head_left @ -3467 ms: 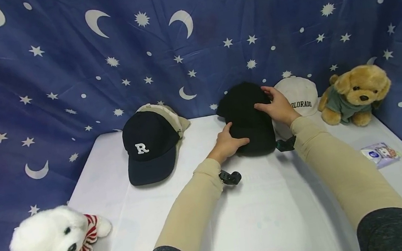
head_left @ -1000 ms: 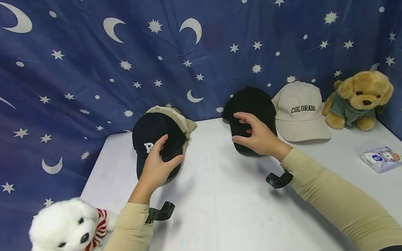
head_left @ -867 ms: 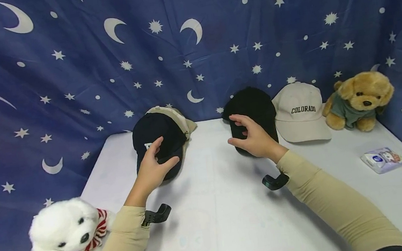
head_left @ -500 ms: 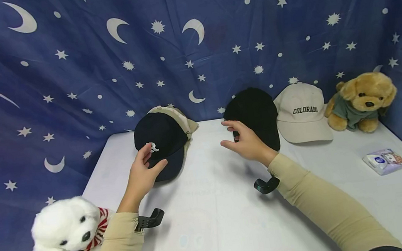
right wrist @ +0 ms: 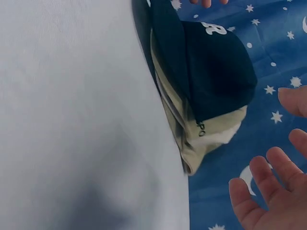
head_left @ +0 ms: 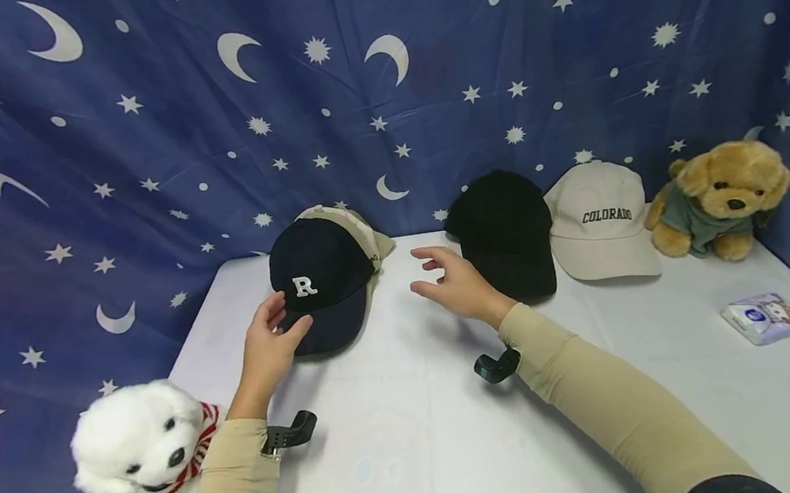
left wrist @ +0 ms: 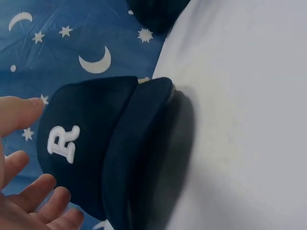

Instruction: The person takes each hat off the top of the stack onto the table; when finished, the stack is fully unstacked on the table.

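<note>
Two hands, both spread with thumbs apart from fingers, holding nothing. Navy cap (head_left: 323, 263) with a white R sits at the back of the desk (head_left: 448, 437), forward and slightly right of the left hand (head_left: 267, 348), forward-left of the right hand (head_left: 462, 287). Left hand is nearer: its fingertips overlap the brim's left edge in the head view; contact can't be confirmed. Right hand is clear of the cap, fingers pointing toward it. Cap's long axis runs back to front, brim toward the person.

Count: four caps. Navy one; one beige cap (head_left: 364, 238) right behind it, partly hidden, can't tell if nested; one black cap (head_left: 505, 225) behind and right of the right hand; one cream cap (head_left: 599, 197) reading COLORADO, beside the black. Two plush dogs: one white dog (head_left: 133, 435) front left, one brown dog (head_left: 722, 198) back right. One small packet (head_left: 766, 318), right side.
</note>
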Action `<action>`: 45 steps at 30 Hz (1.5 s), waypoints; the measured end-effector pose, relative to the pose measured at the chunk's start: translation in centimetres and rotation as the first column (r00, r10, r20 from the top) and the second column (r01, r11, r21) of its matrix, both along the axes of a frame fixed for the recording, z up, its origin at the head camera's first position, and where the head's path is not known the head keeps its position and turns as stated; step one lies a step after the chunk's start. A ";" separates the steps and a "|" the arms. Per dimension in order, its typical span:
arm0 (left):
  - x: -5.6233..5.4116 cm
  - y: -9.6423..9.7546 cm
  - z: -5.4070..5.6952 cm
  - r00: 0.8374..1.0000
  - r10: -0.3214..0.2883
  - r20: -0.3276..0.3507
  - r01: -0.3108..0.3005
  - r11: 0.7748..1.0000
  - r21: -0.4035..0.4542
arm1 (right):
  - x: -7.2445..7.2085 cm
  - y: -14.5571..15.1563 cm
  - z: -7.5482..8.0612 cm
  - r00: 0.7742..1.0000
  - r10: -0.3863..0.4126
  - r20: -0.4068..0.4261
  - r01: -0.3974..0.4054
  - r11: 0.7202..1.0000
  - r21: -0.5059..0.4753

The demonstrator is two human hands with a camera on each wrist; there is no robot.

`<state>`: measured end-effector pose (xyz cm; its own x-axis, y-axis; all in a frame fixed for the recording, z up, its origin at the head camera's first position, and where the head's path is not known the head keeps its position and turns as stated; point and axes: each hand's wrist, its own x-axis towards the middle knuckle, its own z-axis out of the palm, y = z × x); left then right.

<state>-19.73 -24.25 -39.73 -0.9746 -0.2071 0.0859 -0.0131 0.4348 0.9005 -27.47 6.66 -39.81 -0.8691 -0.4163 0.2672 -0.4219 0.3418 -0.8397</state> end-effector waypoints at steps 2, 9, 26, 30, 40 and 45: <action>-0.2 -0.3 -0.4 1.000 0.011 0.011 -0.011 1.000 0.012 | -0.2 -0.6 -0.1 1.000 0.007 0.009 -0.007 1.000 0.001; -0.5 -1.5 -1.8 0.997 0.039 0.064 -0.039 0.999 -0.006 | -0.9 -2.4 -0.8 0.998 0.008 0.064 -0.012 0.998 0.060; -1.2 -2.4 -3.8 0.987 0.068 0.148 -0.072 0.997 0.022 | -3.2 -5.7 0.2 0.989 0.050 0.140 -0.065 0.992 0.104; -1.3 -2.3 -3.8 0.986 0.071 0.154 -0.076 0.997 0.030 | -3.9 -6.4 0.4 0.988 0.049 0.149 -0.066 0.992 0.110; -1.4 -2.0 -4.2 0.981 0.042 0.191 -0.044 0.999 0.003 | -4.6 -7.0 1.0 0.986 0.050 0.157 -0.071 0.989 0.133; -1.2 -2.0 -4.3 0.977 0.025 0.213 -0.023 1.000 -0.013 | -4.6 -7.7 1.3 0.985 0.046 0.167 -0.073 0.985 0.159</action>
